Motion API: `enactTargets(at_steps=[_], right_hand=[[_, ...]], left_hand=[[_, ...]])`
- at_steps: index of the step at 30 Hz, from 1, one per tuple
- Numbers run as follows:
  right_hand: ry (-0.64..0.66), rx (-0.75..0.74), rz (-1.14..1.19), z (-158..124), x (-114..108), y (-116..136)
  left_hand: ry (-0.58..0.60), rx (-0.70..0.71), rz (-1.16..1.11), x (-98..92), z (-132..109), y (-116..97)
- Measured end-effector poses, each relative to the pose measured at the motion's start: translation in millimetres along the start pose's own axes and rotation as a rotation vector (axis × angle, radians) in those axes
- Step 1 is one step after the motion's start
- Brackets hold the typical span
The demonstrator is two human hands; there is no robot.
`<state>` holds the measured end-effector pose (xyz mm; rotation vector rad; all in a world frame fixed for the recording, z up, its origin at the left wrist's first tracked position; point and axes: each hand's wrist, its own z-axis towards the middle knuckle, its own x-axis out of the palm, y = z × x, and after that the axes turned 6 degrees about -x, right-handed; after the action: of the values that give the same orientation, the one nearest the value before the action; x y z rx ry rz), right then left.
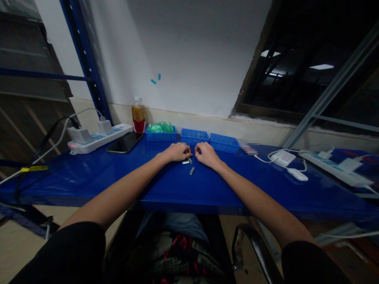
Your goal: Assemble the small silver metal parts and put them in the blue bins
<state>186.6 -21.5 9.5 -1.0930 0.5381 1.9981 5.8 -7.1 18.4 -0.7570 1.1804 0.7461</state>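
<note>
Both my hands rest on the blue table point(89, 173), close together near its far middle. My left hand point(177, 152) is curled, fingertips pinched toward the right. My right hand point(206, 154) is curled too, fingertips pointing left. What the fingers hold is too small to make out. Small silvery metal cylinders point(187, 161) lie just below the fingertips, and one more metal cylinder point(192, 170) lies a little nearer to me. Behind the hands stand three blue bins: a left bin point(161, 136) with green bagged parts, a middle bin point(194, 136) and a right bin point(224, 142).
A drink bottle point(139, 115), a black phone point(124, 142) and a white power strip point(99, 138) with plugged adapters sit at the back left. White chargers and cables point(291, 163) and another power strip point(336, 167) lie at the right. A chair arm point(251, 244) is below the table edge.
</note>
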Motion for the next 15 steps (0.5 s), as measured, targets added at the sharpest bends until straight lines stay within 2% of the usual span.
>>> enactTargets(at_steps=[3,5,7,9,11,13,15], right_hand=[[-0.318,-0.062,-0.058,2.7,-32.4,-6.8],[-0.506,-0.007,-0.108,1.4,-56.1,-19.0],[-0.564,0.094,-0.177,-3.1,-72.2,-35.9],[-0.466,0.208,-0.231,-9.5,-76.7,-52.1],[-0.261,0.268,-0.211,-14.4,-71.1,-60.8],[-0.058,0.232,-0.115,-15.2,-59.5,-57.6],[0.094,0.126,-0.010,-11.9,-45.5,-43.8]], left_hand=[[-0.002,-0.028,0.005,0.2,1.0,1.8],[0.004,-0.033,0.000,0.8,2.0,4.4],[0.012,-0.029,-0.015,1.9,3.1,7.4],[0.017,-0.023,-0.031,3.3,4.4,10.0],[0.013,-0.016,-0.037,4.8,5.5,11.7],[0.003,-0.010,-0.032,6.3,6.1,12.7],[-0.009,-0.011,-0.018,7.4,6.4,13.3]])
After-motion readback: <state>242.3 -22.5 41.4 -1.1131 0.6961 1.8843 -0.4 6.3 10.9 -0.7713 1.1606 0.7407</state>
